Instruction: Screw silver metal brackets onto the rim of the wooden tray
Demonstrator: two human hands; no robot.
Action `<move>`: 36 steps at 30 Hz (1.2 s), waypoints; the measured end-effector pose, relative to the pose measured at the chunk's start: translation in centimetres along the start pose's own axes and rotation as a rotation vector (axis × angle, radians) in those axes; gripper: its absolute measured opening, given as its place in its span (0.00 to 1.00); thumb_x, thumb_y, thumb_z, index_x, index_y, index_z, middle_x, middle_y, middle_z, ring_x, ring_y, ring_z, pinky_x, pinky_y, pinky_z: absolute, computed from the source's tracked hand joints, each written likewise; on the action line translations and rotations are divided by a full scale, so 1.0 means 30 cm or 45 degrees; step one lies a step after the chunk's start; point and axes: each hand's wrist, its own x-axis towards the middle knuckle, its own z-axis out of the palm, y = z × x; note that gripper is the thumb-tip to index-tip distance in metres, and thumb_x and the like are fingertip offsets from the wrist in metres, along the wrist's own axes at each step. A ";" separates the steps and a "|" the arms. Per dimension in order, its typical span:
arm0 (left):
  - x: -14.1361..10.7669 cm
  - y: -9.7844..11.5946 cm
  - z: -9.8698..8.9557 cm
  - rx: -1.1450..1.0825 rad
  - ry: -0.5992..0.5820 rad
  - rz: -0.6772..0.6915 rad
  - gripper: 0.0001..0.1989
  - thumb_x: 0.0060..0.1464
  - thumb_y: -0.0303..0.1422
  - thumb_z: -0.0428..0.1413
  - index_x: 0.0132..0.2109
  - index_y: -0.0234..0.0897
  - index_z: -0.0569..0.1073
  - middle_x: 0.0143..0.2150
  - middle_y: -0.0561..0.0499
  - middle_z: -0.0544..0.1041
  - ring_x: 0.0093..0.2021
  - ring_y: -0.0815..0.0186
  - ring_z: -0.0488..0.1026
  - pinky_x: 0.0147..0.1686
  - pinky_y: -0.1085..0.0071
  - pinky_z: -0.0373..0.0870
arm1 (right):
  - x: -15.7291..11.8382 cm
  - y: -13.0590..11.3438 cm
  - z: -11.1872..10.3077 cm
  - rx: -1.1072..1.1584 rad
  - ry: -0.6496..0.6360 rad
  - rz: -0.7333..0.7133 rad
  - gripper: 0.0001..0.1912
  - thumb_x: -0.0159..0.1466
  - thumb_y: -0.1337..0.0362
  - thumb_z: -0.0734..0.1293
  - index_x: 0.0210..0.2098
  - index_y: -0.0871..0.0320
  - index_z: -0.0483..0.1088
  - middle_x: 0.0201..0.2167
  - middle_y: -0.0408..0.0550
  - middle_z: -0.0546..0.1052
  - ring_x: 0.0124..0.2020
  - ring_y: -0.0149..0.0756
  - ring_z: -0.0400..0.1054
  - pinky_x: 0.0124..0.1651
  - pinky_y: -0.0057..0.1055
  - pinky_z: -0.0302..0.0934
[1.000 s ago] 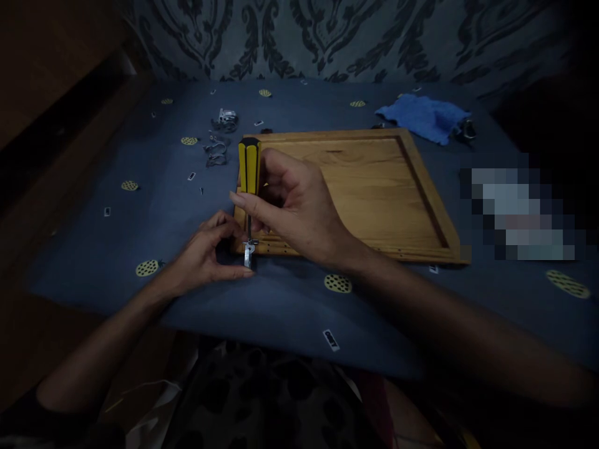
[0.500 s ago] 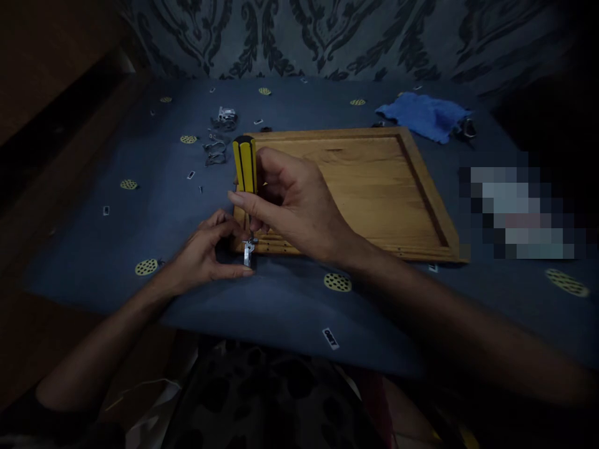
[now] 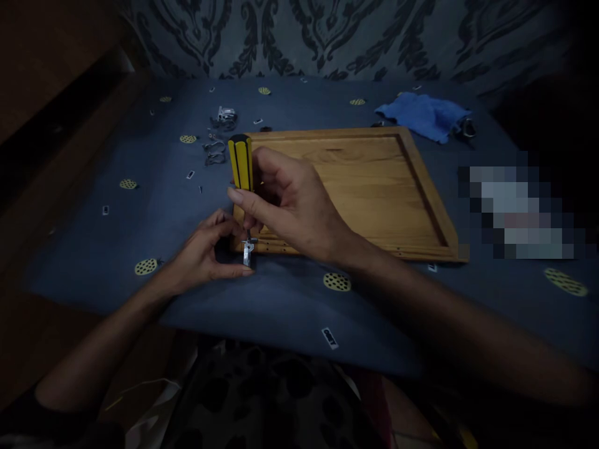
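A yellow and black screwdriver (image 3: pixel 241 163) stands nearly upright in my right hand (image 3: pixel 294 206), its thumb and fingers closed round the handle. The shaft's lower end meets a small metal bracket (image 3: pixel 248 251) at the near left corner of a framed wooden board (image 3: pixel 374 187). My left hand (image 3: pixel 201 252) holds that bracket between its thumb and fingers. Small dark holes dot the board's near edge. Where the tip touches the bracket is too small to make out.
Several metal clip-like parts (image 3: pixel 216 151) lie beyond the board's left side, with a small screw (image 3: pixel 200 189) nearer. A blue cloth (image 3: pixel 428 116) lies at the back right. A pixelated patch covers something at the right.
The top of the screwdriver has tilted slightly to the left, and my right hand's fingers have shifted a little with it. My left hand and the bracket look almost unmoved.
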 end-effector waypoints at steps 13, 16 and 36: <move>-0.001 -0.010 0.006 0.022 0.024 0.040 0.25 0.50 0.53 0.68 0.45 0.39 0.74 0.48 0.47 0.74 0.54 0.54 0.70 0.57 0.53 0.69 | 0.005 0.006 -0.003 -0.016 -0.023 -0.025 0.10 0.68 0.55 0.69 0.36 0.52 0.66 0.34 0.43 0.74 0.37 0.38 0.73 0.35 0.36 0.76; 0.002 0.000 0.003 0.032 0.011 0.043 0.25 0.50 0.53 0.67 0.45 0.38 0.74 0.49 0.47 0.74 0.53 0.55 0.71 0.56 0.55 0.70 | 0.005 0.009 0.000 -0.013 0.000 -0.037 0.11 0.68 0.56 0.69 0.35 0.53 0.65 0.33 0.42 0.73 0.36 0.36 0.72 0.34 0.34 0.74; -0.004 -0.015 0.008 0.019 0.043 0.100 0.24 0.51 0.52 0.67 0.45 0.40 0.74 0.47 0.48 0.73 0.51 0.57 0.70 0.53 0.58 0.71 | 0.002 0.009 0.000 -0.073 0.119 -0.018 0.12 0.67 0.56 0.71 0.36 0.53 0.65 0.36 0.42 0.72 0.37 0.34 0.72 0.34 0.30 0.73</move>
